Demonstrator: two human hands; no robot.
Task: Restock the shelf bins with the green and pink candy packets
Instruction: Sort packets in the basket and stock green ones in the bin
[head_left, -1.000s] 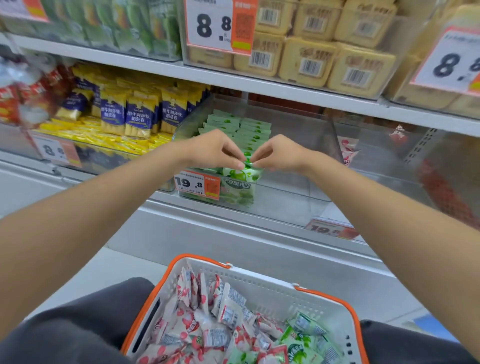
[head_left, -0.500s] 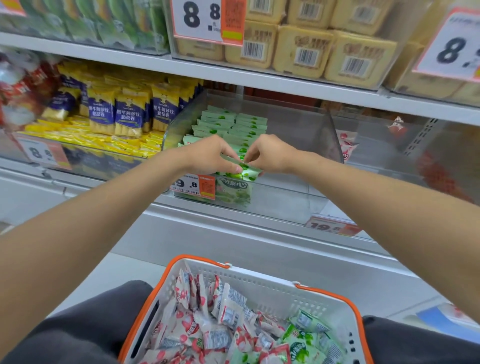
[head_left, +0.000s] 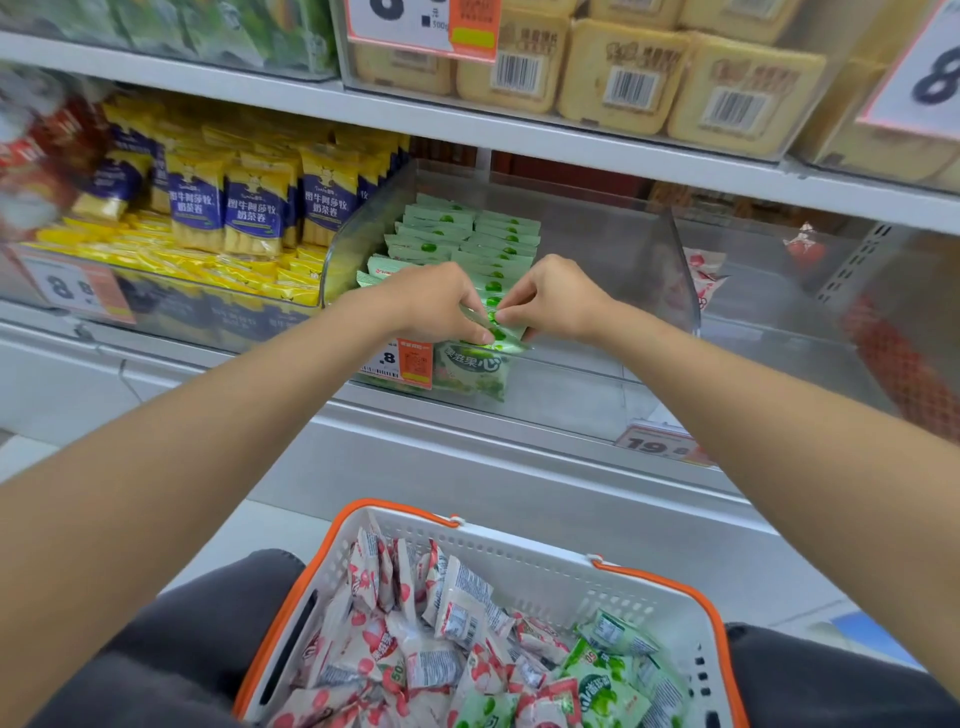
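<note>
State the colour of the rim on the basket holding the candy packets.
Orange, on a white basket rim; the head view shows it.

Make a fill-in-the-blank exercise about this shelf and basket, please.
1. Both hands pinch a ____ candy packet at the front of the clear bin.
2. The basket has an ____ rim.
3. In the basket, most packets are ____.
4. The left hand and right hand are ____ the basket.

Answers: green; orange; pink; above
</note>
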